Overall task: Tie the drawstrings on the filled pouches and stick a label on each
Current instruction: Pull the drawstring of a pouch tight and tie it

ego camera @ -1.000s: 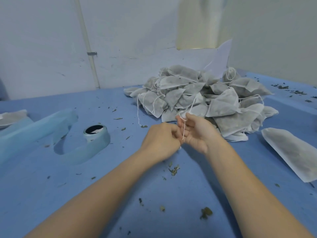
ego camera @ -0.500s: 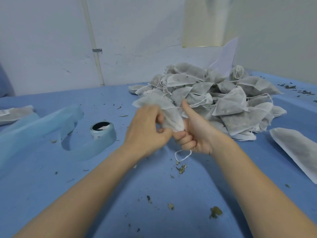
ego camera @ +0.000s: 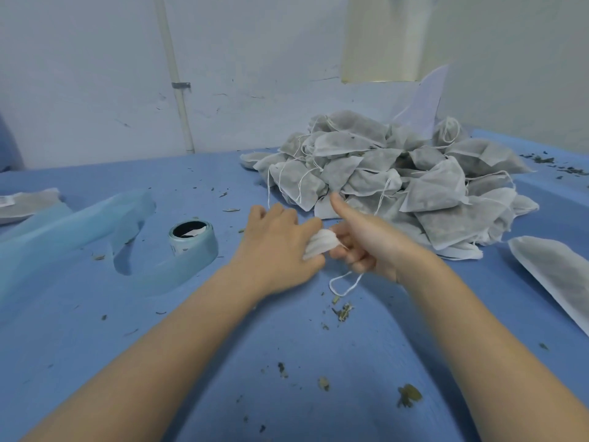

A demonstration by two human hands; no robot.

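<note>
While the left hand (ego camera: 280, 247) lies knuckles-up over the blue cloth-covered table (ego camera: 318, 362), its fingers curl round the gathered white neck of a small non-woven fabric pouch (ego camera: 320, 244), most of which is hidden beneath that hand. Meeting it from the other side, the right hand (ego camera: 369, 244) has its lower fingers curled close against the same bunched fabric, with the thumb sticking straight up and away from it. From under the right hand a thin white drawstring loop (ego camera: 345, 283) hangs down and touches the table surface just below the 2 hands.

Behind the hands, toward the pale wall, sits a large heap of grey-white filled drawstring pouches (ego camera: 398, 183), with several loose strings trailing down its front. Near the right edge lies 1 flat, long filled pouch (ego camera: 554, 275), apart from the heap. To the left of the hands stands a pale blue roll of label tape (ego camera: 192, 240) with a dark core, and its long blue backing strip (ego camera: 73, 224) trails away toward the left edge. Another flat pouch (ego camera: 28, 202) lies at the far left. Dark dried leaf crumbs (ego camera: 408, 395) are scattered over the table, thickest near the person's forearms and just below the hanging string.
</note>
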